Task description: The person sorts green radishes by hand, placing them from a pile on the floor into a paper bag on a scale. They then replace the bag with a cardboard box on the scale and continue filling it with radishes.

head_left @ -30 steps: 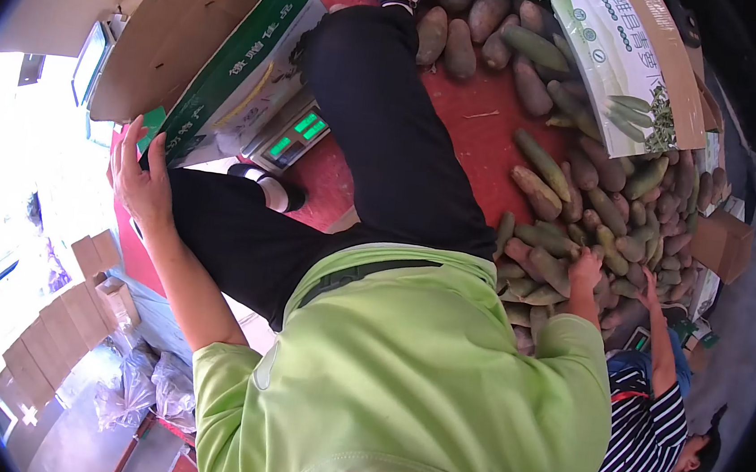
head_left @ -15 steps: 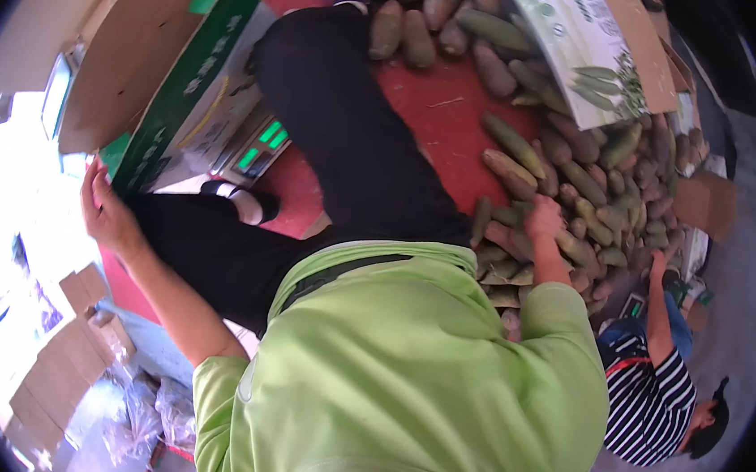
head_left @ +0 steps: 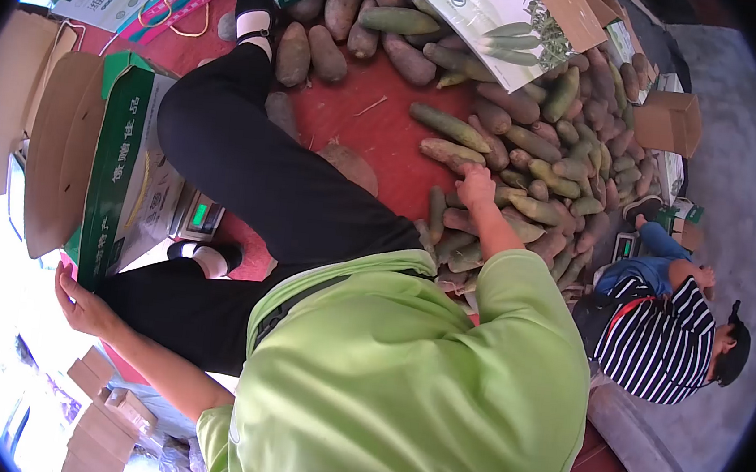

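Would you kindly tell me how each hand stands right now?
Left hand: open, nothing visible in it, beside the box.
Right hand: at one end of a radish; grip cannot be told.

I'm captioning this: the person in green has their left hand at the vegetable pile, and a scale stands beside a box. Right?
The head view shows the right hand at the vegetable pile, not the left hand; a scale does stand beside a box.
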Demonstrator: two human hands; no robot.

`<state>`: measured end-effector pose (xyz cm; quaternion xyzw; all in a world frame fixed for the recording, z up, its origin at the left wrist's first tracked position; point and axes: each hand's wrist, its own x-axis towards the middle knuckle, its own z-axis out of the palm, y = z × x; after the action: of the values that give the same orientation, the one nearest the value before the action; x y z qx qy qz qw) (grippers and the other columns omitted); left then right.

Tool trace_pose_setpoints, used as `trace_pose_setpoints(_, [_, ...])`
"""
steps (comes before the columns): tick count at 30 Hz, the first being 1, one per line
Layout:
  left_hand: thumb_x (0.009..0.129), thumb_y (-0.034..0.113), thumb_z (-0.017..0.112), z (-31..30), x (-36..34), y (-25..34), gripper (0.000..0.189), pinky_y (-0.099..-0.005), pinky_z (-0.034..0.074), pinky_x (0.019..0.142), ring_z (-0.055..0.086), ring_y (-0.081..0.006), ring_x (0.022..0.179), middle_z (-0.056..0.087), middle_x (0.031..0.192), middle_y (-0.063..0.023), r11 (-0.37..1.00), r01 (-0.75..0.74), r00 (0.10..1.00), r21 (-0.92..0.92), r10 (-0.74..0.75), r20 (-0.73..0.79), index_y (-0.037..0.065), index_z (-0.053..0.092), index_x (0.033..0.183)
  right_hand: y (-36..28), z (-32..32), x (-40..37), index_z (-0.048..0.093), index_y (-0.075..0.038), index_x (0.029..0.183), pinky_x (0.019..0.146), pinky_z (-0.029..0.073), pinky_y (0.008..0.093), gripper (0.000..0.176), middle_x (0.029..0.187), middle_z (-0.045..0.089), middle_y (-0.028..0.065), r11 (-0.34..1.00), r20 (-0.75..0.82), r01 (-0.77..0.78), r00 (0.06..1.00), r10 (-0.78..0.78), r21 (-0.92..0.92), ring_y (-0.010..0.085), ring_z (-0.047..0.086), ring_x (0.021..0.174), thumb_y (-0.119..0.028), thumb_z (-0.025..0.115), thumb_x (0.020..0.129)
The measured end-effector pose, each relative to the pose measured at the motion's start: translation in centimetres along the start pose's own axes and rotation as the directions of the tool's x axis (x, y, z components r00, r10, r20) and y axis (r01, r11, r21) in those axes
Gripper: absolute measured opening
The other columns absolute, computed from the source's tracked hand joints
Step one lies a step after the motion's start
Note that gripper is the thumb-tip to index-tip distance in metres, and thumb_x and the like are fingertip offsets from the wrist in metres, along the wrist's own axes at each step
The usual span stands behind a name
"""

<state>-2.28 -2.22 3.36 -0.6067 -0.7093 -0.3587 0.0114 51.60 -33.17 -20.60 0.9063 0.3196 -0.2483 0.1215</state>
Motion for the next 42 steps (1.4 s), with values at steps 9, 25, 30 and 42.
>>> trace_pose_setpoints(9, [0.099, 0.036, 0.044, 0.0, 0.3, -0.9, 0.038, -0.0302, 0.048, 0.086, 0.063, -0.0182, 0.099, 0.070, 0.102, -0.0045, 0.999, 0.032, 0.999, 0.025, -0.032, 0.007, 0.009, 0.066, 0.113, 2.2, -0.7, 4.3, 0.050, -0.014, 0.123, 0.097, 0.044, 0.0437, 0.048, 0.125, 0.051, 0.0132, 0.947, -0.064, -0.210, 0.971, 0.232, 0.242, 0.0329, 0.047, 0.119, -0.023, 0.067, 0.079])
trace_pose_setpoints(25, [0.099, 0.041, 0.040, 0.2, 0.6, -2.1, 0.041, -0.0240, 0.048, 0.070, 0.062, -0.0142, 0.097, 0.068, 0.107, -0.0036, 1.000, 0.014, 0.997, 0.021, -0.016, 0.077, 0.012, 0.062, 0.119, 1.2, -1.0, 8.3, 0.031, -0.018, 0.142, 0.106, 0.035, 0.0409, 0.080, 0.144, 0.033, 0.0118, 0.906, 0.070, -0.320, 0.947, 0.313, 0.277, 0.0336, 0.038, 0.129, -0.034, 0.072, 0.075])
trace_pose_setpoints(30, [0.099, 0.038, 0.042, 0.3, 0.6, -2.0, 0.039, -0.0235, 0.048, 0.072, 0.062, -0.0135, 0.096, 0.069, 0.105, -0.0045, 1.000, 0.019, 0.997, -0.014, -0.018, 0.074, 0.011, 0.062, 0.119, 1.4, -2.1, 8.4, 0.037, -0.011, 0.138, 0.105, 0.036, 0.0394, 0.082, 0.130, 0.051, 0.0163, 0.918, 0.144, -0.330, 0.942, 0.304, 0.218, 0.0304, 0.044, 0.126, -0.039, 0.075, 0.071])
trace_pose_setpoints(42, [0.099, 0.030, 0.044, 0.2, 0.5, -2.2, 0.036, -0.0305, 0.047, 0.088, 0.062, -0.0191, 0.098, 0.067, 0.104, -0.0104, 0.995, 0.030, 0.996, -0.094, -0.022, 0.082, 0.005, 0.064, 0.114, -2.8, -1.3, 6.0, 0.049, -0.009, 0.124, 0.096, 0.044, 0.0410, 0.064, 0.120, 0.057, 0.0165, 0.928, 0.068, -0.291, 0.957, 0.283, 0.234, 0.0328, 0.053, 0.115, -0.036, 0.075, 0.072])
